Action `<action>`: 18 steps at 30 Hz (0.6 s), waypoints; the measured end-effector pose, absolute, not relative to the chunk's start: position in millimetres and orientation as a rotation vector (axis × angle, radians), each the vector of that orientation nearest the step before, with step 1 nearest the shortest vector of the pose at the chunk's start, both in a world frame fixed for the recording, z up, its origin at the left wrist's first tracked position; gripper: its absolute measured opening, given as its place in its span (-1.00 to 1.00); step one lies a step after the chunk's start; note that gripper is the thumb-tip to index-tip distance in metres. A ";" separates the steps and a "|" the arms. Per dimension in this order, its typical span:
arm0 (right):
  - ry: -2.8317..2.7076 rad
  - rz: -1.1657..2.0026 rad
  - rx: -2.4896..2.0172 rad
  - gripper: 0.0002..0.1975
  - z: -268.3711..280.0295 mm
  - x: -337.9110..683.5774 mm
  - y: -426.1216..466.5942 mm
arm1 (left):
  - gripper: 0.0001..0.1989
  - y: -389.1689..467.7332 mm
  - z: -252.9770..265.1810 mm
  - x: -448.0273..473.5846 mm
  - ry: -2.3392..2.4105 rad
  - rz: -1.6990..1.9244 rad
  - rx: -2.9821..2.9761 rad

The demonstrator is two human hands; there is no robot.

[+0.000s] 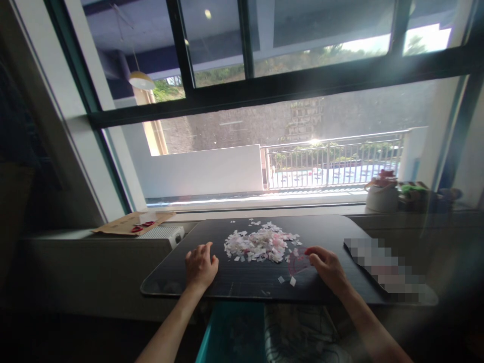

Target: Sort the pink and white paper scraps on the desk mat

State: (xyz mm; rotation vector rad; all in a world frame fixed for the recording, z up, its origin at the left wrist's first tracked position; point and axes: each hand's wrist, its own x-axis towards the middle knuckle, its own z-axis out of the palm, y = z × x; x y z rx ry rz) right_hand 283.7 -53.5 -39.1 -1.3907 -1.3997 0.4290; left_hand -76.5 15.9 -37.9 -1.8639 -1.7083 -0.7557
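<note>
The right hand (327,267) pinches the edge of a clear, pinkish plastic piece (297,263), shaped rather like a protractor, between thumb and fingers; it sits low over the surface (170,272), at the right border of a heap of paper scraps (260,242). The left hand (200,267) is left of the heap and apart from it, palm down, fingers loosely bent, the thumb a little away, with nothing visible in its grasp. The plastic looks thin, light and fairly stiff, probably smooth enough to slip and liable to crack if bent hard; its outer edge, where the thumb presses, seems the best hold. The scraps should be nearly weightless, soft and easily scattered, awkward to pick up singly and better gathered from the sides with a cupped palm or a straight edge. 2 loose scraps (292,281) lie nearer the person, just below the plastic.
</note>
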 end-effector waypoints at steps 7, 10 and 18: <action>-1.410 0.477 -1.382 -0.76 -36.7 283.1 -54.9 | -0.65 16.3 -38.5 -76.4 -1.700 -0.731 -1.862; -1.369 0.498 -1.389 -0.75 -37.2 284.2 -53.8 | -0.64 16.2 -38.1 -76.4 -1.699 -0.723 -1.869; -1.410 0.591 -1.371 -0.76 -38.6 283.0 -53.4 | -0.65 16.4 -37.1 -76.5 -1.708 -0.713 -1.868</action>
